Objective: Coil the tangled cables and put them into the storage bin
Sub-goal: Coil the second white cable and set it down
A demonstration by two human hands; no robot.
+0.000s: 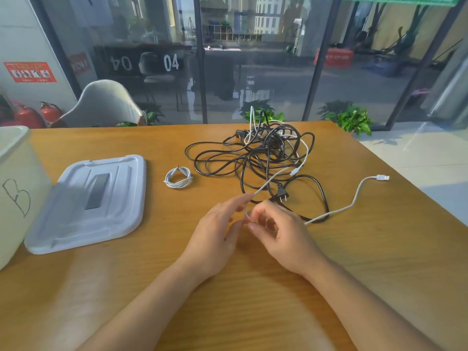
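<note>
Wooden table (354, 262) carried everything in play. Storage bin (15, 188), pale and marked with a handwritten "B", stood at the far left edge, only partly in frame; its lid (76, 219) lay flat on the table just beside it, so the bin was open for loading.

Tangle of black power cables (255, 158) sat at centre-rear of the table, loops crossing many times, a two-pin plug (282, 193) lying at its near edge. White strands ran through the tangle as well.

White USB cable (354, 201) trailed right from the hands, its USB plug (382, 177) free on the table; its other run led up into the tangle. One small white cable coil (178, 178) lay finished between lid and tangle, not yet binned.

Left hand (217, 224): fingers fairly straight, tips touching the white cable near the right hand's pinch. Right hand (276, 229): fingers curled, pinching that cable.

Judgement: step in hand was starting the first loop of the USB cable. Next move would call for drawing the run out of the black loops without tightening them, then winding even turns. Thin, limp cable; likely to spring open unless tucked.
</note>
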